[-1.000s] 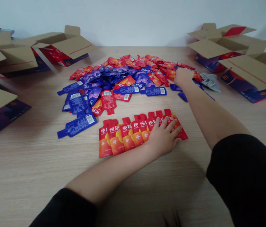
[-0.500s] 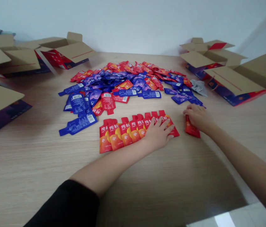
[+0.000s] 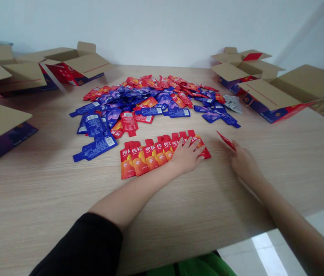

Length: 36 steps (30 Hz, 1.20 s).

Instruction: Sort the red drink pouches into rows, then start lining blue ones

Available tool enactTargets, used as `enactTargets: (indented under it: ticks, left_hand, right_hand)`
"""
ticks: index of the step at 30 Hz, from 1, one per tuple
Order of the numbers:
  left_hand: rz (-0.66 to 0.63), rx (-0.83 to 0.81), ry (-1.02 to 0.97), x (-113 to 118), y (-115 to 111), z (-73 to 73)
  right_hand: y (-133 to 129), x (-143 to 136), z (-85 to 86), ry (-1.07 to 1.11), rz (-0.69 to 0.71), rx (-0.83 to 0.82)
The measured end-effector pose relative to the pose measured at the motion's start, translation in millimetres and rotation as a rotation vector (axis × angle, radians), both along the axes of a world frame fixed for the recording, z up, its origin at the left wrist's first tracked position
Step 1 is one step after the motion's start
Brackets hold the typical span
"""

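Note:
A row of several overlapping red pouches point(image 3: 140, 159) lies face up on the table, spouts pointing away from me. Across its right end my left hand point(image 3: 187, 155) rests flat, fingers spread over the last pouches. To the right of the row, my right hand point(image 3: 245, 161) pinches a single red pouch point(image 3: 225, 140) by one end. That pouch is raised off the table and seen nearly edge-on. Beyond the row spreads a heap of red and blue pouches point(image 3: 138, 97), and a blue pouch point(image 3: 95, 148) lies at its near left side.
Open cardboard boxes stand at the left, among them one with red sides point(image 3: 72, 71), and at the right, one with blue sides point(image 3: 268, 105). A grey-white packet point(image 3: 232, 103) lies by the heap's right end. The wooden table's point(image 3: 162, 214) front edge runs near my body.
My right hand has lifted the red pouch from the table and turned it edge-on, drawing it nearer to me. The left hand stays on the row. The view has shifted slightly.

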<state>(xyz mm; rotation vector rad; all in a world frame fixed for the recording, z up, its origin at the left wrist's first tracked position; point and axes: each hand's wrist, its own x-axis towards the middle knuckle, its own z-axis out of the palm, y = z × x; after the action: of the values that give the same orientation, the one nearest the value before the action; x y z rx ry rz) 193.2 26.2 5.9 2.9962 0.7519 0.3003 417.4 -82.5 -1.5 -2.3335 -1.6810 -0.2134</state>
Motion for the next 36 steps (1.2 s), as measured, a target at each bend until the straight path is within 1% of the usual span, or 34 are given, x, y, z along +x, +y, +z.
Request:
enactTargets:
  ticks: [2,4,7,9,11,13,16,19,20,22,25,29,32,34,36]
  left_hand:
    - [-0.004,0.009,-0.001,0.2,0.3,-0.4]
    - [0.000,0.017,0.006,0.6,0.4,-0.7]
    - [0.015,0.021,0.011,1.0,0.3,-1.1]
    - [0.017,0.018,0.010,1.2,0.0,-1.1]
    - [0.013,0.017,0.009,1.4,-0.7,-0.7]
    - [0.017,0.013,0.015,1.6,-1.5,-0.1]
    - [0.030,0.011,0.024,1.9,-2.6,0.4]
    - [0.043,0.019,0.022,1.6,-3.1,0.6]
    - [0.046,0.020,0.024,1.3,-3.1,0.8]
    - [0.045,0.016,0.032,0.7,-3.2,1.7]
    - [0.035,0.015,0.039,0.0,-3.6,3.7]
    - [0.022,0.018,0.044,0.1,-3.4,5.6]
    - [0.009,0.011,0.043,0.4,-2.7,5.5]
    - [0.006,0.012,0.033,0.2,-2.4,5.1]
    - [0.015,0.008,0.028,-0.1,-2.7,5.0]
  right_hand:
    - [11.2,-15.7,7.0,-0.054,0.074,0.045]
    - [22.8,-37.5,9.8,-0.127,0.103,0.056]
    - [37.6,-64.6,6.1,-0.160,0.103,0.023]
    - [43.2,-71.2,0.8,-0.129,0.128,-0.004]
    - [44.5,-69.0,-4.5,-0.077,0.129,-0.016]
    - [43.2,-61.9,-8.7,-0.005,0.128,0.014]
    - [41.7,-49.7,-12.8,0.120,0.246,0.076]
    - [43.4,-40.5,-15.6,0.223,0.362,0.073]
    - [44.1,-38.3,-16.1,0.250,0.368,0.076]
    - [44.8,-34.7,-16.6,0.281,0.335,0.113]
    - [44.3,-31.6,-16.3,0.245,0.274,0.150]
    - [44.0,-31.7,-18.3,0.205,0.359,0.064]
    - [43.8,-29.7,-23.0,0.209,0.352,0.051]
    - [44.4,-22.7,-23.6,0.214,0.356,0.023]
    - [49.2,-10.7,-17.4,0.241,0.418,-0.054]
